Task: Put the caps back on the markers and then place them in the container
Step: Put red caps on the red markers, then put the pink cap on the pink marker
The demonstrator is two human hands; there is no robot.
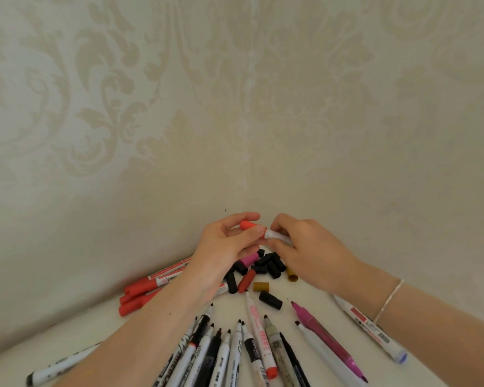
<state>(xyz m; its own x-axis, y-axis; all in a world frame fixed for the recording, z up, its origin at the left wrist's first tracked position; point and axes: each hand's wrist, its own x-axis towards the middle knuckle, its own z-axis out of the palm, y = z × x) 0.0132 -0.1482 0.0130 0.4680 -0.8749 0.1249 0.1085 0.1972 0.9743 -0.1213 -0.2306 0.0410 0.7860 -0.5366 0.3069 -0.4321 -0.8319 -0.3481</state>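
My left hand (227, 244) pinches a red cap (248, 225) that sits on the tip of a white marker (277, 236). My right hand (305, 252) grips that marker's barrel. Both hands hover above a heap of loose caps (266, 265), mostly black, with a pink one (249, 259), a dark red one (247, 280) and two mustard ones (261, 286). Several uncapped markers (235, 350) fan out on the white surface near me. No container is in view.
Capped red markers (143, 291) lie at the left by the wall. A magenta double-ended pen (327, 342) and a blue-ended white marker (372, 331) lie at the right. One black-capped marker (59, 367) sits at the lower left. Patterned walls meet in a corner behind.
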